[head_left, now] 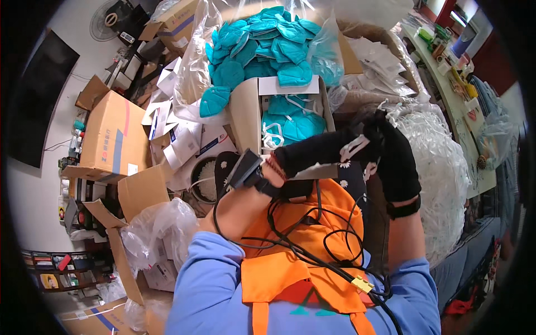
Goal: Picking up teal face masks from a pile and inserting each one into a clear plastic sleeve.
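Note:
My left hand (321,152), in a black glove, reaches across to the right above the front of an open box (243,120). Its fingers are closed and meet those of my right hand (397,167), also black-gloved and closed. Thin white elastic straps (383,105) show at the right fingertips, and pale bits show between the hands; dark gloves hide the rest. Inside the box lie teal folded face masks (301,127) with white loops. Beside my right hand, a big clear bag holds a tangled heap of white straps (438,178).
Behind the box rises a pile of teal masks (262,42) in clear plastic. Cardboard cartons (114,134) and white flattened boxes (184,142) crowd the left. At far right runs a cluttered long table (455,106). Black cables (290,240) loop across my orange apron (279,276).

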Action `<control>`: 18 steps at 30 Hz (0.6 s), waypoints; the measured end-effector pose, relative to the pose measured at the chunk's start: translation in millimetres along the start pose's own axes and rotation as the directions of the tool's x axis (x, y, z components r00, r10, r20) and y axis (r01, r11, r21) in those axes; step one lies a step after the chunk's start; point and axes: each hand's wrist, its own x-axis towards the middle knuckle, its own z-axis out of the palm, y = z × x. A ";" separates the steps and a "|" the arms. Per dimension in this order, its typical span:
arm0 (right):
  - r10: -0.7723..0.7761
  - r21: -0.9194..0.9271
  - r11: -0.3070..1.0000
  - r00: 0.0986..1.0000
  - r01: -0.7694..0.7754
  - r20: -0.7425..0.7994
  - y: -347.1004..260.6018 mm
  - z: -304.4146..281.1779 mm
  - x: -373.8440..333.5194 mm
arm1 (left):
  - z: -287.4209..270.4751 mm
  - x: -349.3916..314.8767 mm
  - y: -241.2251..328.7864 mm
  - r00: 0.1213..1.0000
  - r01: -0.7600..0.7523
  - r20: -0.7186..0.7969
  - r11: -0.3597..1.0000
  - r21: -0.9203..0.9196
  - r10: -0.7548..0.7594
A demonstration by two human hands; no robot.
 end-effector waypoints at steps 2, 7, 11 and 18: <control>-0.013 -0.021 1.000 1.000 0.013 -0.008 2.1 1.1 3.2 | 27.0 -25.5 0.3 0.997 -0.045 -0.047 0.979 0.201 0.056; -0.015 0.023 1.000 1.000 0.015 -0.018 -0.6 -0.8 -6.1 | 68.1 -55.7 -2.9 0.979 -0.080 -0.086 0.735 0.673 0.186; 0.046 0.078 0.995 0.974 -0.065 0.223 -5.5 3.2 -15.8 | 58.3 -63.4 -21.1 0.983 -0.102 -0.065 0.810 0.578 0.171; -0.278 -0.509 0.767 0.917 0.392 0.287 -4.1 19.7 -25.2 | 67.5 -66.2 -18.9 0.951 -0.054 -0.211 0.795 0.605 0.225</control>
